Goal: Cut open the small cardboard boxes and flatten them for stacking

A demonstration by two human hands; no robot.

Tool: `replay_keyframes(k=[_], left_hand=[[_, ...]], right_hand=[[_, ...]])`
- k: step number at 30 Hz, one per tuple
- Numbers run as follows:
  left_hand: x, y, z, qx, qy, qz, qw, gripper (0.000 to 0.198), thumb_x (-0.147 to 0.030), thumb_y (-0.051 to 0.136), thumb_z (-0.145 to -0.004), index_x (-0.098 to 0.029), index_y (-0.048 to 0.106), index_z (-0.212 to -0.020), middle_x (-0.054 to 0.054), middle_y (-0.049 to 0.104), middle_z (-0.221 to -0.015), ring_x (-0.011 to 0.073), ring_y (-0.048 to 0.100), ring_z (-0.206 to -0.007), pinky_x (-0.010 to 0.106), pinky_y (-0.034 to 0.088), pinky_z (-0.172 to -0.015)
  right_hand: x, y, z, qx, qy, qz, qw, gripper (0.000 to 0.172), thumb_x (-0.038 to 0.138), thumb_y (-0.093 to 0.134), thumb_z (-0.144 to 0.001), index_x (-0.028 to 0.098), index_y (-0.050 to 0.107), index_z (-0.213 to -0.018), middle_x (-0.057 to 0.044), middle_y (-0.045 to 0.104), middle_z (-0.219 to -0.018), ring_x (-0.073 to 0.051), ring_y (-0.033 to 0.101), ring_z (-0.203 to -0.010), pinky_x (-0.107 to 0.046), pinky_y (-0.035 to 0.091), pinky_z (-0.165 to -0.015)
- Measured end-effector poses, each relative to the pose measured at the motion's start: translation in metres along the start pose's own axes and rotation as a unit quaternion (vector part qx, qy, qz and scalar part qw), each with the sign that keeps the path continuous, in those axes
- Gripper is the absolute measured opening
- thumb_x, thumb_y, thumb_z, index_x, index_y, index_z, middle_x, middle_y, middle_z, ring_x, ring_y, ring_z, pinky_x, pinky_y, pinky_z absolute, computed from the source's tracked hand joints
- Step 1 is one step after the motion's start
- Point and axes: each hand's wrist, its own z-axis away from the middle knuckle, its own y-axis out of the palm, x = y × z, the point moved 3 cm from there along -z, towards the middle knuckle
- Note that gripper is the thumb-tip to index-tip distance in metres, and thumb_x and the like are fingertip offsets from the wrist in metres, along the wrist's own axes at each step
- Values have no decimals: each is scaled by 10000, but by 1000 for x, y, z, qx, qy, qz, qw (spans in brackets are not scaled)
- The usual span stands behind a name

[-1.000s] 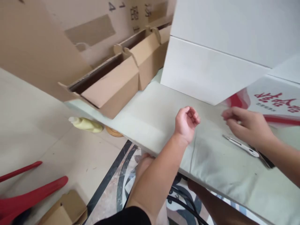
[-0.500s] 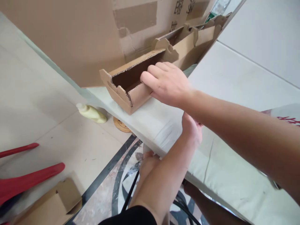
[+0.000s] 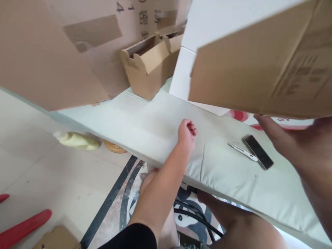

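Note:
My left hand [image 3: 187,134] hovers over or rests on the pale padded bench [image 3: 145,117], its fingers curled into a loose fist with nothing visible in them. At the right, my right hand [image 3: 298,141] grips the lower edge of a large brown cardboard sheet [image 3: 243,69], which is tilted up and has faint printing. Its fingers are partly hidden. White flat card [image 3: 181,74] with a crease shows behind it. Small open cardboard boxes [image 3: 151,72] stand in a row against a big carton, partly covered by the sheet.
On the bench lie a white utility knife [image 3: 243,152] and a dark phone-like slab [image 3: 258,152]. The big carton [image 3: 85,76] stands at the left. A yellowish bottle [image 3: 77,141] and a red object [image 3: 28,226] are on the floor. Black cables [image 3: 199,218] run below the bench.
My right hand has let go of the small open box and moved right, now gripping the brown sheet. My left hand now shows clear of the right arm. The view has swung right.

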Motion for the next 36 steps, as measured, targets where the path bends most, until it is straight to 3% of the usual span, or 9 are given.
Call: replay_keyframes(k=[3, 5, 8, 11, 14, 21, 28, 32, 36], left_hand=[[-1, 5, -1, -22, 78, -51, 995, 264, -173, 572, -907, -181, 480, -659, -45, 429, -612, 74, 400, -548, 199, 287, -565], [-5, 18, 9, 56, 214, -139, 965, 165, -173, 646, -873, -189, 579, -723, -13, 524, -715, 104, 516, -697, 202, 392, -670], [-2, 47, 39, 242, 385, -299, 839, 142, -283, 754, -798, -230, 710, -922, 57, 641, -1066, 222, 599, -1079, 290, 493, -899], [15, 69, 65, 364, 388, -436, 726, 127, -304, 724, -799, -235, 760, -899, 91, 606, -1309, 341, 484, -1376, 427, 449, -1128], [31, 77, 72, 392, 360, -550, 644, 117, -221, 668, -795, -218, 784, -787, 116, 593, -1306, 381, 507, -1355, 503, 424, -1163], [14, 65, 50, 343, 431, -611, 570, 421, -113, 525, -725, -269, 844, -951, 94, 505, -1176, 286, 535, -1171, 513, 473, -1131], [21, 69, 55, 326, 469, -653, 498, 570, -105, 513, -754, -293, 800, -1209, 82, 439, -1089, 258, 506, -1065, 512, 521, -1047], [26, 72, 49, 305, 478, -655, 499, 619, -183, 529, -782, -322, 731, -1350, 80, 409, -1109, 266, 473, -1103, 524, 496, -1089], [27, 70, 39, 312, 474, -612, 550, 628, -381, 606, -847, -321, 635, -1472, 61, 477, -1005, 259, 496, -1032, 480, 488, -1011]], right_hand=[[-61, -23, 29, 7, -93, 147, 985, 406, 672, 663, -825, 304, 673, -997, -152, 654, -934, -428, 678, -1054, -598, 508, -855], [-79, -27, 52, 16, -214, 207, 955, 313, 524, 606, -934, 257, 662, -1087, -124, 654, -846, -345, 675, -836, -479, 503, -704], [-84, -23, 78, 58, -289, 211, 932, 215, 314, 620, -954, 183, 634, -1124, -96, 664, -832, -280, 624, -743, -389, 440, -635], [-72, -15, 92, 118, -270, 209, 932, 150, 158, 570, -960, 204, 637, -1086, -51, 652, -812, -240, 591, -722, -364, 378, -658], [-64, -15, 100, 148, -256, 174, 940, 124, 165, 587, -965, 213, 657, -1055, -30, 659, -794, -228, 575, -693, -378, 343, -670], [-111, -55, 98, 5, -95, 47, 994, 210, 323, 532, -1050, 192, 696, -1042, -69, 785, -840, -232, 707, -756, -398, 422, -724], [-144, -60, 101, -53, 69, -17, 996, 172, 270, 577, -964, 259, 748, -969, 46, 662, -606, -137, 635, -512, -290, 433, -504], [-158, -52, 102, -78, 166, -104, 978, 228, 288, 750, -821, 264, 761, -1048, 42, 604, -784, -80, 552, -444, -266, 422, -438], [-158, -48, 98, -18, 129, -110, 985, 55, 287, 734, -845, 255, 768, -874, 43, 566, -671, -83, 475, -456, -286, 418, -497]])
